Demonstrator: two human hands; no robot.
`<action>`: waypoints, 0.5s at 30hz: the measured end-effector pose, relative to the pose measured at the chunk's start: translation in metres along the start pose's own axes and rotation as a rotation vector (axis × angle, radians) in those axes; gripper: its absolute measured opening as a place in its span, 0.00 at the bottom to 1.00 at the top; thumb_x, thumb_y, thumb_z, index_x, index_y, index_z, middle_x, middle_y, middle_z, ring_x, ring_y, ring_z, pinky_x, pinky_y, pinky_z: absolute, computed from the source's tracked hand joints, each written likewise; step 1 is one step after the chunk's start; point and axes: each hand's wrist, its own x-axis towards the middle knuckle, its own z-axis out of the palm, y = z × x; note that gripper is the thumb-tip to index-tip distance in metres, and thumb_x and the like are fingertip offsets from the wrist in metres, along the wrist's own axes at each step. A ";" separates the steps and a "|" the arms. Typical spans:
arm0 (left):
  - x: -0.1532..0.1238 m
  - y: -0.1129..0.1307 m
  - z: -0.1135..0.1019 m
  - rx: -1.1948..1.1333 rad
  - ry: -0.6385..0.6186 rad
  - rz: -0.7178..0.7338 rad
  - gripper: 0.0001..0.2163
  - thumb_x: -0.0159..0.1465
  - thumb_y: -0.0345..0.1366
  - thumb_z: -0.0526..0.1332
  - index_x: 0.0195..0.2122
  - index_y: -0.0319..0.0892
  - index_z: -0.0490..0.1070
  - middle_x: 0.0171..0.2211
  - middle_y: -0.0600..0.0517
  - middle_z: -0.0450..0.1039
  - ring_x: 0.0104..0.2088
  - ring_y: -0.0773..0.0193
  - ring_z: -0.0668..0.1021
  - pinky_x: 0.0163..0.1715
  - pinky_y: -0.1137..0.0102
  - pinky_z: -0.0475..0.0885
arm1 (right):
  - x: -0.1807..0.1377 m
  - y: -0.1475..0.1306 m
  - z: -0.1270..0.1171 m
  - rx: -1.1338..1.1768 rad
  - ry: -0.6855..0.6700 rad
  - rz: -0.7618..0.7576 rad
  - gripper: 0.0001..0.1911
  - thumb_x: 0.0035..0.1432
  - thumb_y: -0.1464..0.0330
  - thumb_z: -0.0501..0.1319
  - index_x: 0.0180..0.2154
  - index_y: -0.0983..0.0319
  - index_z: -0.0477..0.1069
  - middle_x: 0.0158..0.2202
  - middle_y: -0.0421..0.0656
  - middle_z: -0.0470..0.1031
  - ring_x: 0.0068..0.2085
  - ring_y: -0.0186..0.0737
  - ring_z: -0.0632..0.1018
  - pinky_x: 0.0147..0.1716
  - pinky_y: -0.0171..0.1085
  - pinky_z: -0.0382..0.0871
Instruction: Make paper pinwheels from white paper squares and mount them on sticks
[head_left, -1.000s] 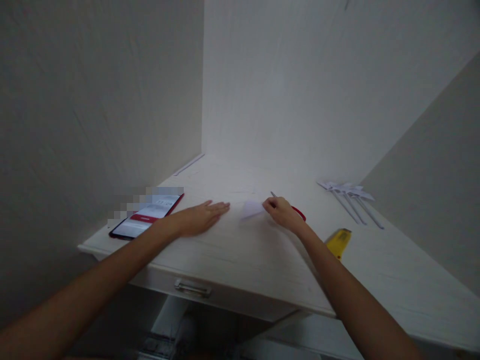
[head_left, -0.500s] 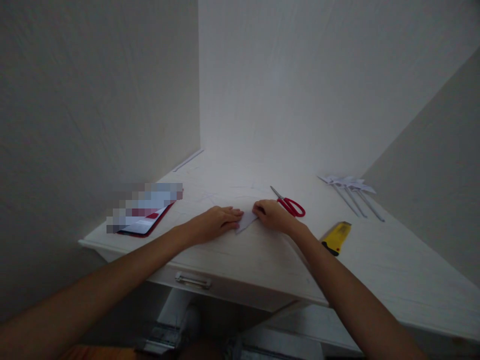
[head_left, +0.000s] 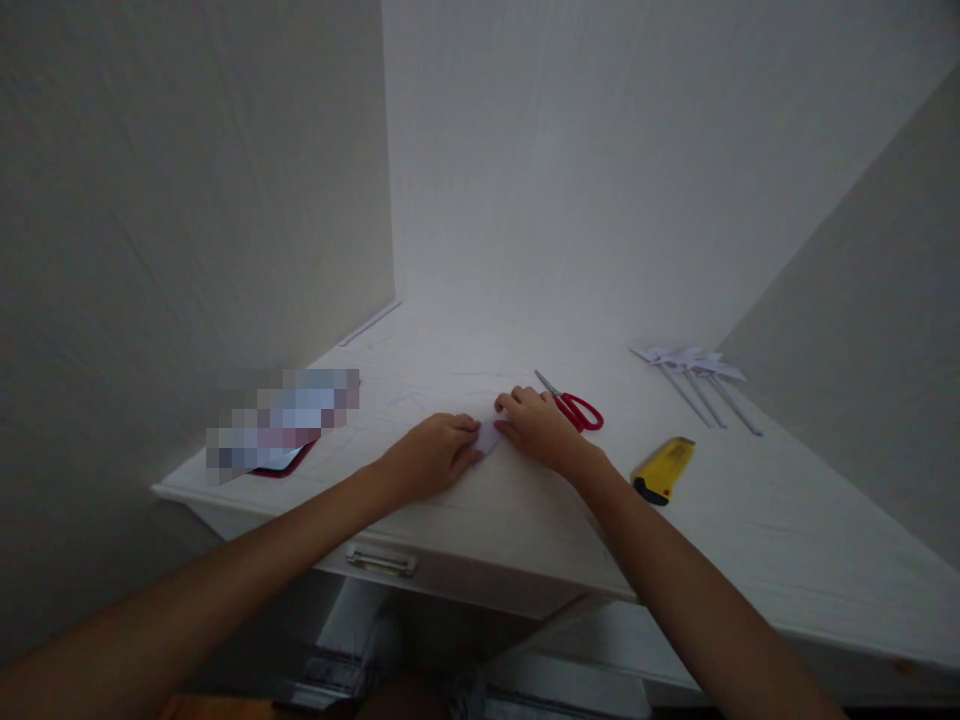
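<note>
Between my hands, low over the white desk, is a small piece of folded white paper (head_left: 487, 438). My left hand (head_left: 431, 455) has its left edge pinched between thumb and fingers. On the other side, my right hand (head_left: 536, 428) grips the upper right edge, its fingers curled above the thumb. Part of the paper is hidden by the fingers, so its full shape cannot be made out. Just beyond my right hand lie scissors (head_left: 583, 412) with red handles, their blades pointing away and to the left.
A yellow box cutter (head_left: 666, 470) lies right of my right forearm. Several folded paper pieces on thin sticks (head_left: 694, 365) rest at the back right. A phone in a red case (head_left: 289, 460), partly blurred, is at the left. A thin white strip (head_left: 371, 322) lies along the left wall.
My right hand's fingers have lifted and spread a little at the paper's edge. The left hand's fingers have curled from lying flatter to a pinch. The view has shifted slightly.
</note>
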 end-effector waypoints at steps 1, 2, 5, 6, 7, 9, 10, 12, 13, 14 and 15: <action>0.000 0.002 0.001 0.017 0.002 -0.013 0.12 0.61 0.35 0.54 0.39 0.34 0.73 0.44 0.43 0.72 0.46 0.58 0.73 0.50 0.64 0.66 | -0.001 -0.002 -0.002 -0.009 0.025 -0.011 0.11 0.57 0.70 0.53 0.40 0.66 0.68 0.41 0.51 0.70 0.43 0.46 0.69 0.40 0.42 0.60; 0.001 0.004 0.002 0.029 0.001 -0.025 0.12 0.61 0.34 0.53 0.38 0.34 0.73 0.43 0.42 0.72 0.45 0.58 0.73 0.49 0.64 0.66 | -0.002 -0.004 -0.004 -0.005 0.039 -0.028 0.10 0.57 0.71 0.53 0.39 0.66 0.69 0.42 0.51 0.70 0.44 0.46 0.69 0.41 0.42 0.60; 0.003 0.009 0.004 0.043 -0.001 -0.067 0.12 0.61 0.34 0.52 0.37 0.34 0.73 0.39 0.43 0.73 0.43 0.58 0.74 0.46 0.64 0.68 | -0.010 -0.014 -0.005 0.094 0.018 -0.100 0.12 0.56 0.76 0.50 0.36 0.67 0.71 0.40 0.50 0.71 0.43 0.42 0.70 0.42 0.40 0.62; 0.004 0.011 0.004 0.049 -0.005 -0.080 0.12 0.61 0.34 0.52 0.36 0.34 0.73 0.38 0.43 0.73 0.42 0.59 0.74 0.45 0.64 0.69 | -0.013 -0.017 -0.004 0.139 0.008 -0.114 0.14 0.55 0.78 0.49 0.38 0.68 0.71 0.40 0.50 0.71 0.43 0.41 0.71 0.42 0.39 0.63; 0.005 0.013 0.003 0.061 -0.011 -0.094 0.12 0.61 0.35 0.52 0.35 0.34 0.72 0.37 0.43 0.73 0.41 0.58 0.74 0.44 0.64 0.69 | -0.016 -0.020 -0.001 0.178 0.007 -0.112 0.15 0.54 0.80 0.48 0.40 0.69 0.70 0.42 0.51 0.71 0.45 0.41 0.70 0.44 0.39 0.64; 0.007 0.017 0.003 0.103 -0.026 -0.120 0.12 0.60 0.35 0.52 0.34 0.34 0.72 0.36 0.42 0.72 0.39 0.58 0.74 0.41 0.63 0.70 | -0.023 -0.025 0.005 0.232 0.024 -0.094 0.19 0.53 0.81 0.47 0.46 0.73 0.67 0.47 0.54 0.69 0.49 0.41 0.69 0.48 0.38 0.63; 0.007 0.018 0.003 0.126 -0.032 -0.129 0.12 0.60 0.35 0.52 0.35 0.33 0.71 0.35 0.42 0.72 0.38 0.57 0.74 0.41 0.63 0.70 | -0.027 -0.026 0.008 0.249 0.037 -0.089 0.21 0.54 0.80 0.46 0.49 0.74 0.65 0.50 0.55 0.67 0.52 0.41 0.67 0.50 0.39 0.62; 0.007 0.021 0.003 0.160 -0.041 -0.132 0.13 0.60 0.35 0.51 0.37 0.33 0.71 0.36 0.41 0.71 0.38 0.57 0.74 0.40 0.62 0.70 | -0.031 -0.027 0.014 0.271 0.050 -0.098 0.23 0.56 0.79 0.45 0.53 0.74 0.60 0.54 0.55 0.63 0.56 0.41 0.64 0.53 0.40 0.59; 0.006 0.023 0.003 0.173 -0.041 -0.128 0.13 0.61 0.36 0.51 0.38 0.32 0.70 0.37 0.41 0.71 0.39 0.56 0.74 0.41 0.62 0.70 | -0.032 -0.028 0.015 0.276 0.046 -0.101 0.23 0.57 0.78 0.45 0.55 0.73 0.59 0.56 0.55 0.61 0.57 0.41 0.62 0.54 0.41 0.58; 0.006 0.025 0.002 0.184 -0.039 -0.119 0.14 0.61 0.36 0.51 0.40 0.32 0.70 0.38 0.40 0.71 0.41 0.56 0.73 0.43 0.61 0.69 | -0.033 -0.027 0.016 0.278 0.038 -0.099 0.23 0.57 0.77 0.45 0.55 0.72 0.58 0.57 0.54 0.60 0.58 0.41 0.61 0.55 0.42 0.57; 0.005 0.026 0.002 0.197 -0.035 -0.106 0.15 0.61 0.37 0.51 0.42 0.31 0.69 0.39 0.40 0.71 0.42 0.56 0.72 0.45 0.61 0.68 | -0.034 -0.027 0.016 0.276 0.026 -0.092 0.23 0.58 0.76 0.44 0.56 0.71 0.57 0.57 0.52 0.60 0.58 0.41 0.61 0.56 0.43 0.56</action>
